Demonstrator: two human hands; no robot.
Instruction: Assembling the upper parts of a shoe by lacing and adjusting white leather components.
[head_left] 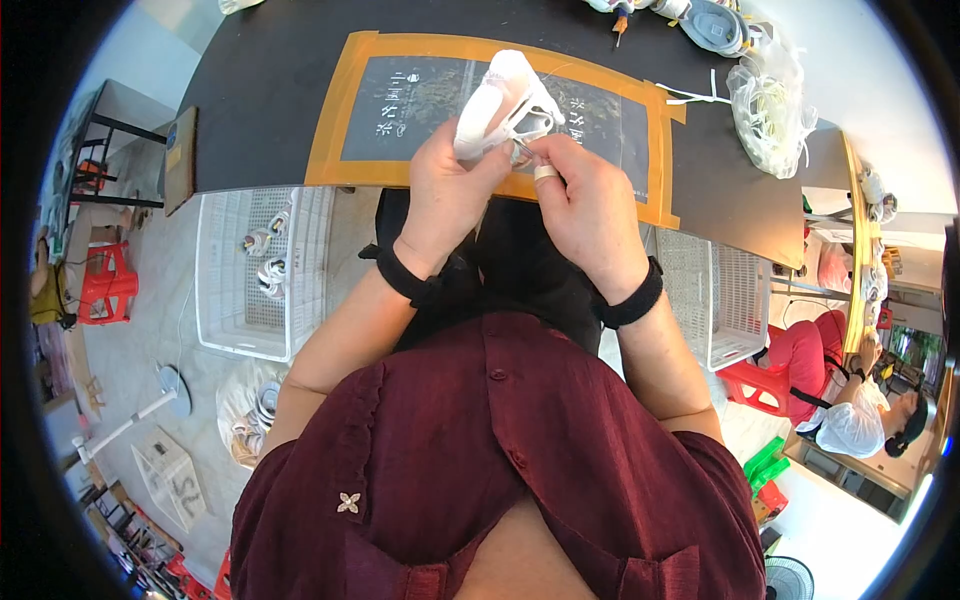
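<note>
- Maroon shirt [450, 430] fills 6 o'clock.
- Left hand [447, 188], angled inward, grips a white shoe [483, 112] at 12 o'clock.
- Right hand [592, 205] curls at its 5 o'clock edge; grip unclear.
- White printing [398, 102] marks the dark panel [437, 95] beneath.

We see both bare forearms rise from below and slant inward, the left forearm [345, 335] leaning right and the right forearm [668, 372] leaning left; a black band circles each wrist; our left hand [447, 187] is closed in a grip, its thumb angled toward the right; our right hand [592, 208] shows its back, index finger bent and thumb tucked beneath, one digit wearing a pale wrap; the two sets of fingertips meet closely, just beside each other.
</note>
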